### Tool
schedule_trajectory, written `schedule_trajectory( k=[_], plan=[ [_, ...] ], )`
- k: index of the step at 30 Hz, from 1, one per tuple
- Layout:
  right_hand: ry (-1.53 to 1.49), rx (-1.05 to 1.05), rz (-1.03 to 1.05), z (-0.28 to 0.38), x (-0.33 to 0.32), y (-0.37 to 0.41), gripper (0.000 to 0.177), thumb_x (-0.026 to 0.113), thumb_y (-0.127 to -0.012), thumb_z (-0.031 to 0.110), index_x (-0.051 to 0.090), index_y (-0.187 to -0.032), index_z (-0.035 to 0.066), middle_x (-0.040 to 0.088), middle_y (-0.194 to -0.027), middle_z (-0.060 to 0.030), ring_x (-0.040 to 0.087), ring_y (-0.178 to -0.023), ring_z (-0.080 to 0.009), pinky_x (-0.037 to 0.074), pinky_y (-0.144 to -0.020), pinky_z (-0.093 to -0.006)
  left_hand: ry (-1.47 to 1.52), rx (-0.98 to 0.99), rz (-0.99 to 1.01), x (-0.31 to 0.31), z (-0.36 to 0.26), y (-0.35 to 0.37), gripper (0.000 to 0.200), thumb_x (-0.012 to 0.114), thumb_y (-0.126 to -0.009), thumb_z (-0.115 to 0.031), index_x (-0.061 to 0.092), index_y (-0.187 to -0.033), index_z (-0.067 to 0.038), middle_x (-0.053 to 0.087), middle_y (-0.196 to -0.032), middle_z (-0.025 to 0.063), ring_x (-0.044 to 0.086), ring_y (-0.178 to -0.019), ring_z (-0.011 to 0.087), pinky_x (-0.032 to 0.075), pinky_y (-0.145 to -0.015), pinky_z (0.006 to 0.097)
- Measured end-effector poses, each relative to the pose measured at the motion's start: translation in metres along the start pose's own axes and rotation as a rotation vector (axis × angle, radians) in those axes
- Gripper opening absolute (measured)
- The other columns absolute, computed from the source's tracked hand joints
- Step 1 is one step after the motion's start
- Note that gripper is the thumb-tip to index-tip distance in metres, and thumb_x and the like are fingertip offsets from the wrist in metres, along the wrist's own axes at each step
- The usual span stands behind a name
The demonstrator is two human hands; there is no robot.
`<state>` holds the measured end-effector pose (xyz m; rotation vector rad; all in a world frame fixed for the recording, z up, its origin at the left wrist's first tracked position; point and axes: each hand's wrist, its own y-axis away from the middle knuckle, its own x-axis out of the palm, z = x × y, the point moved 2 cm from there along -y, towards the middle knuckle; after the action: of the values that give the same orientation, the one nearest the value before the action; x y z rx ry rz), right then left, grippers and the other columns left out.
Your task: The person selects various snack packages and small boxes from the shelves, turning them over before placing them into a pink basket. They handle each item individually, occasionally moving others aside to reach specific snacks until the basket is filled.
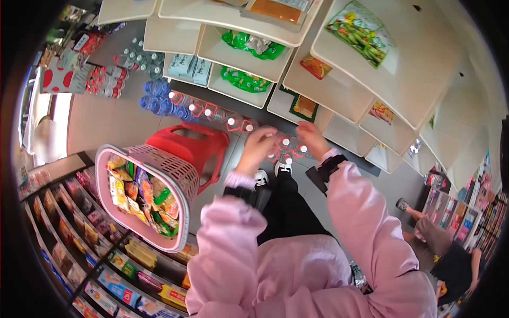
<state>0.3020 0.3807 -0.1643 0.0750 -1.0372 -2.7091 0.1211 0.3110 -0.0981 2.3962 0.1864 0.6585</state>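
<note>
Both my arms, in pink sleeves, reach forward. My left hand [256,147] and my right hand [313,139] are held close together, fingers loosely curled and blurred by motion. I see nothing clearly in either hand. Beyond and between them stand several clear water bottles [286,150] with red-and-white caps, on the floor at the foot of a white shelf unit [339,79]. My black trousers and white shoes show below the hands.
A pink basket [159,159] full of snack packets sits to my left, in front of a red stool [197,146]. More bottles [159,100] line the floor. Snack shelves [106,265] run along the lower left. Another person [448,254] crouches at the right.
</note>
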Motion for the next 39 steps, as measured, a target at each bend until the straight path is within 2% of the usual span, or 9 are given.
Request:
schedule_trajectory(
  k=[6,8,14,17,21,25,30,34,39],
  plan=[
    [0.26,-0.061,-0.042,0.023,-0.035,-0.05,0.054,0.054,-0.076,0.007,0.034,-0.125,-0.004,0.046,-0.116,-0.0132,0.043,-0.105,-0.0197,0.034,-0.087,-0.03,-0.217,0.059,-0.166,0.03,0.075,-0.164,0.042,0.057,-0.073,-0.01,0.044,-0.107,0.01,0.058,-0.087,0.0188,0.058,-0.078,0.0249,0.047,-0.067,0.0324],
    [0.258,-0.109,-0.101,0.001,-0.047,-0.082,0.052,0.054,-0.074,0.006,0.036,-0.122,-0.005,0.047,-0.114,-0.014,0.044,-0.102,-0.0205,0.034,-0.086,-0.0301,-0.581,0.211,-0.293,0.038,0.089,-0.197,0.037,0.057,-0.069,-0.01,0.046,-0.098,0.011,0.058,-0.081,0.0252,0.058,-0.079,0.0372,0.047,-0.065,0.0388],
    [0.384,0.006,-0.191,-0.055,-0.081,-0.15,0.036,0.055,-0.07,0.005,0.049,-0.104,-0.005,0.054,-0.092,-0.0109,0.049,-0.084,-0.0197,0.038,-0.076,-0.0306,-0.517,0.257,-0.555,0.05,0.093,-0.222,0.034,0.064,-0.064,-0.019,0.052,-0.084,0.006,0.057,-0.087,0.0264,0.056,-0.081,0.042,0.046,-0.069,0.0435],
    [0.616,-0.111,-0.192,-0.064,-0.094,-0.169,0.025,0.057,-0.07,0.005,0.053,-0.093,-0.003,0.053,-0.08,-0.0079,0.049,-0.071,-0.0167,0.039,-0.064,-0.0294,-0.636,0.085,-0.489,0.05,0.094,-0.235,0.033,0.065,-0.063,-0.02,0.053,-0.082,0.004,0.058,-0.087,0.0245,0.057,-0.083,0.0402,0.047,-0.07,0.0428],
    [0.272,-0.114,-0.321,-0.025,-0.066,-0.135,0.013,0.059,-0.072,0.008,0.054,-0.08,-0.001,0.051,-0.07,-0.0062,0.045,-0.06,-0.0127,0.036,-0.052,-0.0291,-0.726,0.024,-0.436,0.047,0.086,-0.237,0.031,0.063,-0.065,-0.018,0.059,-0.086,0.004,0.06,-0.088,0.0228,0.058,-0.087,0.0367,0.048,-0.072,0.0397],
    [0.219,-0.085,-0.145,-0.014,-0.07,-0.124,0.013,0.06,-0.074,0.01,0.052,-0.075,0.0,0.05,-0.069,-0.0063,0.046,-0.062,-0.0128,0.038,-0.054,-0.0288,-0.893,-0.007,-0.254,0.048,0.067,-0.222,0.034,0.064,-0.064,-0.021,0.06,-0.087,0.004,0.06,-0.089,0.0221,0.059,-0.086,0.0353,0.048,-0.072,0.0389],
    [0.283,0.108,-0.22,-0.012,-0.061,-0.119,0.013,0.059,-0.074,0.008,0.051,-0.079,-0.002,0.053,-0.075,-0.008,0.052,-0.068,-0.0151,0.043,-0.062,-0.0268,-0.962,-0.058,-0.32,0.042,0.054,-0.197,0.029,0.059,-0.067,-0.019,0.061,-0.089,0.0,0.06,-0.097,0.0184,0.058,-0.091,0.0329,0.047,-0.076,0.0384],
    [0.833,-0.359,-0.249,-0.049,-0.083,-0.17,0.022,0.06,-0.074,0.008,0.053,-0.09,-0.004,0.058,-0.089,-0.0113,0.056,-0.079,-0.0172,0.044,-0.069,-0.0272,-1.057,0.07,-0.268,0.042,0.047,-0.194,0.024,0.057,-0.068,-0.015,0.058,-0.084,0.003,0.059,-0.087,0.0204,0.058,-0.086,0.0355,0.046,-0.078,0.0386],
    [0.913,-0.286,-0.13,-0.055,-0.089,-0.192,0.039,0.059,-0.075,0.01,0.047,-0.109,-0.005,0.057,-0.1,-0.0114,0.054,-0.088,-0.0176,0.043,-0.072,-0.0283,-0.789,0.096,-0.502,0.047,0.068,-0.214,0.031,0.058,-0.066,-0.012,0.048,-0.092,0.004,0.056,-0.094,0.0217,0.054,-0.094,0.035,0.043,-0.082,0.0385]
  ],
)
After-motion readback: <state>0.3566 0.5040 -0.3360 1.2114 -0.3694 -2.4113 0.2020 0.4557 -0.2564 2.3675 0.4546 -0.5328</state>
